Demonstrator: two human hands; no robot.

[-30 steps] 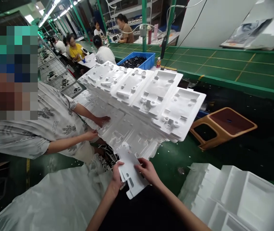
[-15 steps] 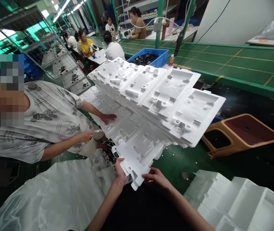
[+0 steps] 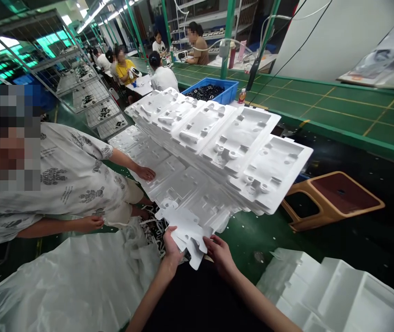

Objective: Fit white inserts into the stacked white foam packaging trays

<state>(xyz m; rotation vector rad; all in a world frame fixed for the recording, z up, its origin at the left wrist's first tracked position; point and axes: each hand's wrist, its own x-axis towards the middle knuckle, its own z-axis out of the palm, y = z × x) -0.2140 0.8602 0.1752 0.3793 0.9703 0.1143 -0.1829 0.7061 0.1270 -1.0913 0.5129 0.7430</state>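
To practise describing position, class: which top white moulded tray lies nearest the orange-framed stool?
The rightmost top tray: its outer edge is beside the stool, while the other top trays lie farther left.

I see the sheets (image 3: 185, 224) as thin, white and flat, with irregular notched and rounded edges. They overlap slightly out of line, tilted, between my left fingers (image 3: 171, 234) and right fingers (image 3: 211, 242). One narrow end juts toward me between the fingers; the lobed far end reaches beyond my left fingertips.

Black clothing (image 3: 197, 302) (plain), bare forearms (image 3: 152, 295)
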